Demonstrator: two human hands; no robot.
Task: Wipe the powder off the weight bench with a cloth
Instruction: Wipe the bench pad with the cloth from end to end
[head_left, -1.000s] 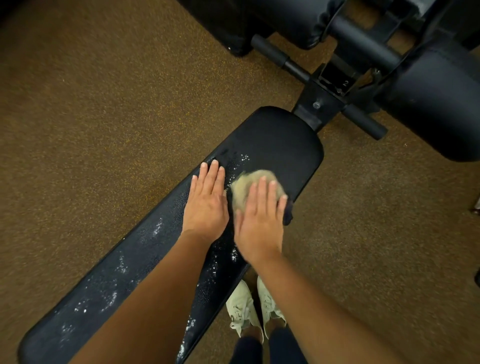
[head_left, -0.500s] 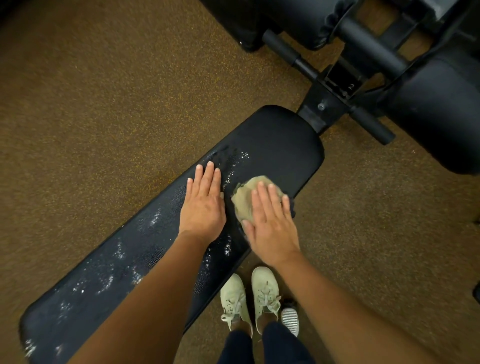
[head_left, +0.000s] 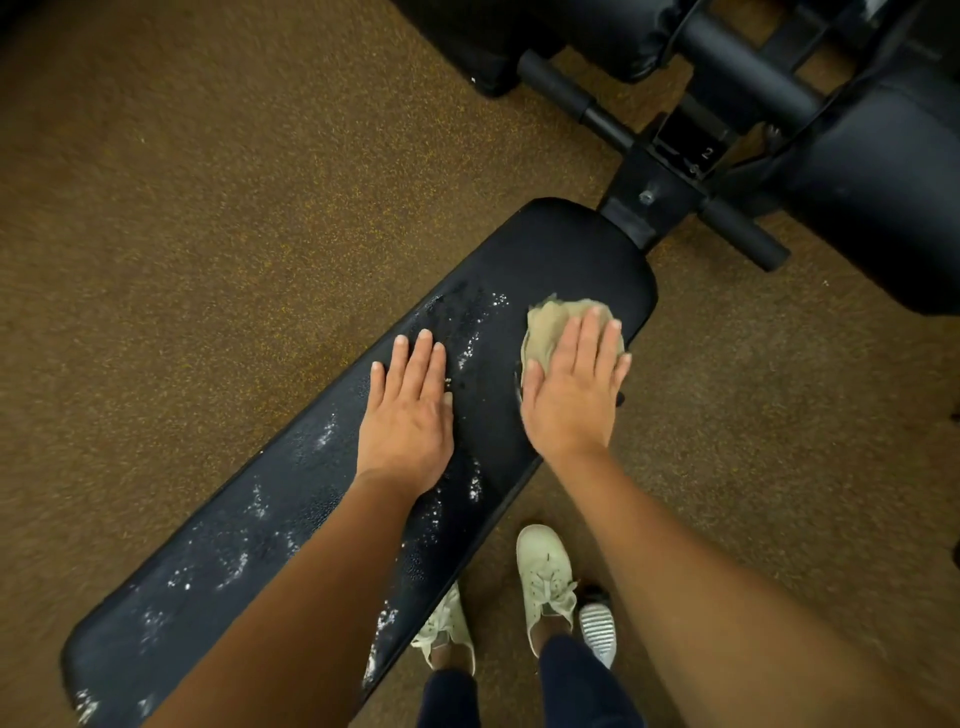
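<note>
Wiping step in hand, far end of the weight bench pad (head_left: 566, 249). Right hand (head_left: 571, 387) lies flat, fingers extended and together, pressing a bunched tan cloth (head_left: 550, 322) onto the pad near its right edge; it pins the cloth rather than gripping it. Left hand (head_left: 408, 415) rests palm-down, fingers straight, holding nothing, braced mid-pad. White powder (head_left: 470, 351) lies between the hands and in patches along the near-left length. Far end looks mostly clean. Judgement: early in the task; next move calls for sweeping the cloth leftward and nearer through the streaks, with the left hand lifted clear.
</note>
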